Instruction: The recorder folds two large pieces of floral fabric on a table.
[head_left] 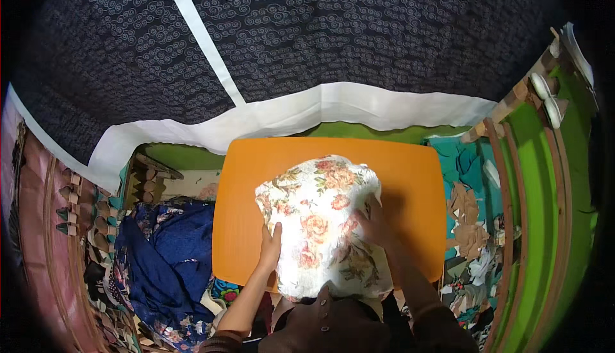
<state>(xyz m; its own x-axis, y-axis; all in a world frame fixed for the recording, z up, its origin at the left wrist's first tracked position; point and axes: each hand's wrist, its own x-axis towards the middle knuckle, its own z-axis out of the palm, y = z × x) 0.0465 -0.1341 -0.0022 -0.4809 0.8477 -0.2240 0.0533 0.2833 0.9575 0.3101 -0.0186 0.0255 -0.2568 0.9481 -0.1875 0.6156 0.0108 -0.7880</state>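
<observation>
A white floral cloth point(315, 228) with red and orange roses and green leaves is spread over the orange tabletop point(240, 173), its lower part reaching past the near edge toward my body. At its left edge, my left hand point(270, 247) grips it, with the thumb on top and the other fingers mostly hidden underneath. My right hand point(373, 223) holds the cloth along its right side, fingers bent against the fabric and partly in shadow. Folds show at the cloth's far end.
Dark patterned fabric with a white border point(365, 103) hangs beyond the table. A blue cloth heap point(170, 244) lies at the left. Brown scraps point(469, 221) and other fabric lie at the right, beside wooden rails point(506, 212) and a green wall point(538, 180).
</observation>
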